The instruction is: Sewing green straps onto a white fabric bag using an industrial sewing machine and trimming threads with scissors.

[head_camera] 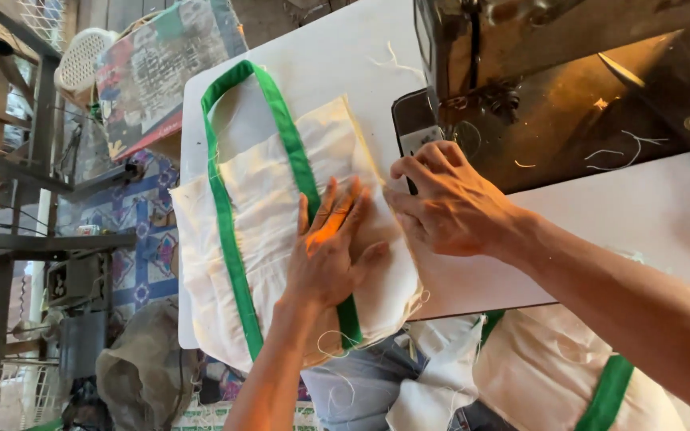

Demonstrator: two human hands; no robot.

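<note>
Cloth bag (pixel 273 207) lies flat under left hand (pixel 329 255), right hand (pixel 445 199) at its edge.

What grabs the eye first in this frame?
The bright green strap looping over the cream cloth bag on the white table, left of centre. The left hand lies flat on the bag, across the strap's right run, while the right hand pinches the bag's edge by the dark sewing machine at upper right. More cream pieces with green trim sit at lower right.
</note>
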